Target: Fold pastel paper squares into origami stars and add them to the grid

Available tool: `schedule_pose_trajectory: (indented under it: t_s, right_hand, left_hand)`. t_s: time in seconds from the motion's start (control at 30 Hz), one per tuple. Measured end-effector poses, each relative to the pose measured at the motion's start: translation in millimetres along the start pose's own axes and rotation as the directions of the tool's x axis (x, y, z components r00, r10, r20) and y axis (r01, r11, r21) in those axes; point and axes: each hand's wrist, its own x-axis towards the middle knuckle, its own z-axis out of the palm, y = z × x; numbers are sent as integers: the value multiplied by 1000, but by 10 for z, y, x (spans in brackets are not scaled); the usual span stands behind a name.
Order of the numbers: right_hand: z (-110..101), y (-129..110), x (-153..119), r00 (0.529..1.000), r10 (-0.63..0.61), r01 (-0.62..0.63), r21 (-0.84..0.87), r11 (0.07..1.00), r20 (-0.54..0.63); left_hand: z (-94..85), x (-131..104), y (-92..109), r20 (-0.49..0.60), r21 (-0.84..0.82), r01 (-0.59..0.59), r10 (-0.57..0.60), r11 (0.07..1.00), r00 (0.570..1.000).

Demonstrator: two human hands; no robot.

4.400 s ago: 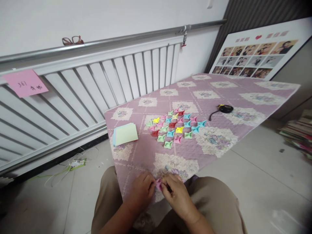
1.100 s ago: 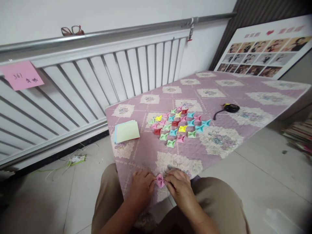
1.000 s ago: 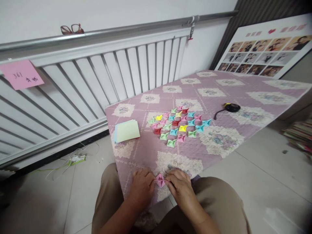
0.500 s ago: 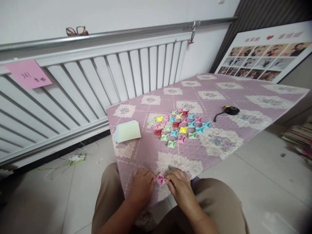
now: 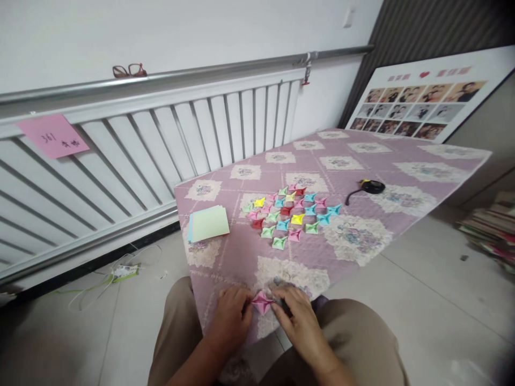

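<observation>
A small pink origami piece [image 5: 262, 303] with pointed ends lies at the near edge of the cloth-covered table [image 5: 237, 257]. My left hand [image 5: 233, 313] has its fingers together and pinches the left tip. From the other side, the thumb and forefinger of my right hand [image 5: 296, 313] close around the right tip, with a small gap showing behind the fingertips. Farther up stand rows of similar folded pieces, among them a yellow piece [image 5: 298, 219], a green piece [image 5: 279, 243] and a red piece [image 5: 286, 211].
To the left lies a stack of paper squares [image 5: 210, 223], pale green on top. A black tape measure [image 5: 372, 186] with a strap rests at the right. Behind the table runs a white radiator [image 5: 225, 126] with a pink note [image 5: 53, 136]. A power strip [image 5: 126, 272] lies on the floor.
The view has tilted and shifted slightly. The pink piece looks wider, and the thumb and forefinger of my right hand have spread a little. Both hands stay at its two tips.
</observation>
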Motion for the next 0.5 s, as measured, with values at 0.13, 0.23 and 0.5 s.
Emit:
schedule_pose_trajectory:
  t_s: [0.13, 0.23, 0.5]
  right_hand:
    - [-7, -12, -2, 999, 15, -15, 11, 1000, -33]
    - [-6, -9, -8, 996, 35, -33, 23, 999, -83]
    - [-38, -22, -45, 975, 120, -105, 89, 991, -187]
  left_hand:
    - [56, -7, -18, -11, 3, -12, 12, 1000, 1000]
    - [107, -12, -60, -14, 0, -10, 10, 1000, 1000]
    - [123, 50, 19, -13, -18, 45, -46, 999, 999]
